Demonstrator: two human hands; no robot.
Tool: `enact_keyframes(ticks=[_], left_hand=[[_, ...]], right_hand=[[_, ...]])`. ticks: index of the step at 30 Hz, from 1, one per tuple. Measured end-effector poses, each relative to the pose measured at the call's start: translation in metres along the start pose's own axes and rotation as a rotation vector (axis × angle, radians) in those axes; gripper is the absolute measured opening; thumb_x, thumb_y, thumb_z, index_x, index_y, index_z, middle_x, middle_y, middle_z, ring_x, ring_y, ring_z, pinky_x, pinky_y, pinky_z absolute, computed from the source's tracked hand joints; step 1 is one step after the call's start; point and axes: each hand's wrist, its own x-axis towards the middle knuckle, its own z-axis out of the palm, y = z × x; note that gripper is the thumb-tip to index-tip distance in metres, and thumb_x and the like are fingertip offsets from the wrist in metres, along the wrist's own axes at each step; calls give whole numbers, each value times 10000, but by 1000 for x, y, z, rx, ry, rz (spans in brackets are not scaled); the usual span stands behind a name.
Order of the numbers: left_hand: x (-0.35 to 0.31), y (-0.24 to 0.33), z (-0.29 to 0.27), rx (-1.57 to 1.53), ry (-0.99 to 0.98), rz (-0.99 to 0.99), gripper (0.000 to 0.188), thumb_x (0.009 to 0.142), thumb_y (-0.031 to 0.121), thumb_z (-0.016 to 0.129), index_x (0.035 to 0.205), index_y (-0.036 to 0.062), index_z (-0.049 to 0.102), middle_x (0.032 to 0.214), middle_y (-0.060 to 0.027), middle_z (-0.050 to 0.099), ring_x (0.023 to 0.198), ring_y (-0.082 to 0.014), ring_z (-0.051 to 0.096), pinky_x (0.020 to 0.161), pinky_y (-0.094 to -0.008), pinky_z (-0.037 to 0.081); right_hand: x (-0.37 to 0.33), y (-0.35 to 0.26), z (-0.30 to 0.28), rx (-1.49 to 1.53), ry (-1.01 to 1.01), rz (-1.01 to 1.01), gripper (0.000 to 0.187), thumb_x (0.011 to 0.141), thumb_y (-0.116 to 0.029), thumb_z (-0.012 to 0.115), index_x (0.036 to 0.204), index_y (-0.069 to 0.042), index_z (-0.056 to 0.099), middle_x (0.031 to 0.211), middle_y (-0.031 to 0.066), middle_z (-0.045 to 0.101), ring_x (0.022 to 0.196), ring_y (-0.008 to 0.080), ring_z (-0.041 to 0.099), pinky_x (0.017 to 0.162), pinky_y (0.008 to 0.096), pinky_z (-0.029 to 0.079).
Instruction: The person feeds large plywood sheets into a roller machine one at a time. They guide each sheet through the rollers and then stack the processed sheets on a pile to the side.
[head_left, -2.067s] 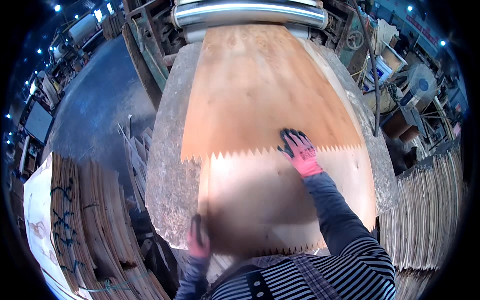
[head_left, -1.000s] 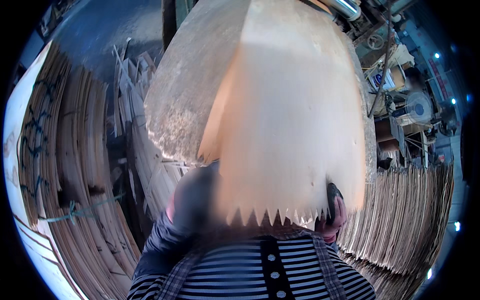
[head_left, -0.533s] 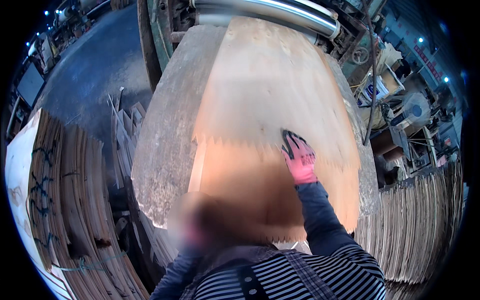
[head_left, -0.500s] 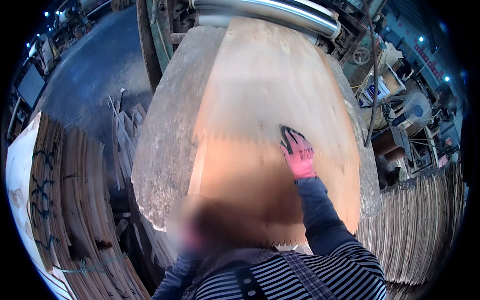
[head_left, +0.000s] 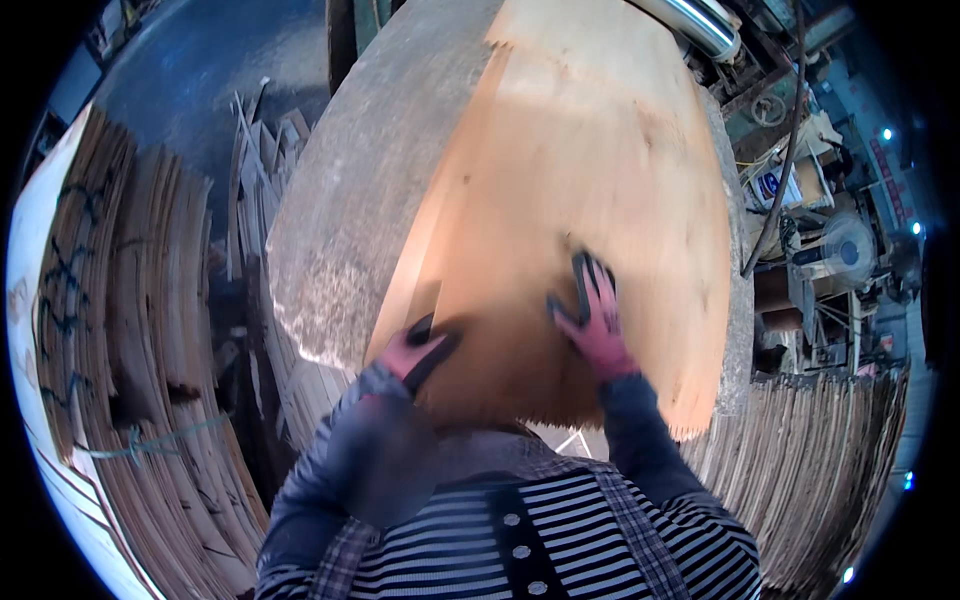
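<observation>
A wide sheet of pale wood veneer (head_left: 570, 140) with ragged ends lies on the worn grey table in front of me. My left hand (head_left: 418, 348), in a pink glove with black fingertips, rests at the sheet's near left edge, thumb apart from the fingers. Toward the right, my right hand (head_left: 592, 315) lies on the veneer in a matching glove, its fingers spread. Neither hand shows anything gripped. Another veneer edge shows along the left side, overlapped by the top sheet.
The grey table (head_left: 370, 180) has a rough edge. A shiny metal roller (head_left: 700, 25) spans its far right end. Stacked veneer (head_left: 150, 300) stands on my left, another stack (head_left: 800, 470) on my right. A fan (head_left: 845, 250) stands beyond the right side.
The top veneer has shifted away from the roller toward me, covering more of the lower sheet. My left hand, blurred before, now rests on the left edge. The view has tilted downward.
</observation>
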Motion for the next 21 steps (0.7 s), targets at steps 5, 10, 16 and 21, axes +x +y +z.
enact_keyframes(ticks=[5,10,16,21], left_hand=[[-13,56,47,-45,-215,-61,266,830,133,518,1058,-3,533,936,-89,597,857,-165,558,755,-264,443],[-83,93,61,24,-428,98,321,836,68,486,1140,-19,439,1079,-108,542,896,-210,559,779,-275,443],[-115,80,-22,85,-237,646,328,834,86,492,1141,-16,442,1047,-123,556,923,-225,555,807,-321,438],[-16,-42,-62,752,108,545,500,752,247,564,1172,18,418,1134,-188,467,971,-308,489,834,-385,399]], right_hand=[[-160,-59,-37,-95,-155,85,806,669,-385,657,1272,11,296,1322,223,277,1231,385,250,1006,485,194],[-225,-72,-67,-80,262,181,533,863,-418,386,1196,-2,407,1201,226,440,1136,383,399,957,470,302],[-228,-118,-84,-274,157,133,449,797,-365,496,1053,2,537,1054,212,539,980,393,511,867,462,396],[-118,-107,-82,-298,121,80,503,715,-365,593,1062,-4,542,1039,192,547,973,358,512,867,415,400]])
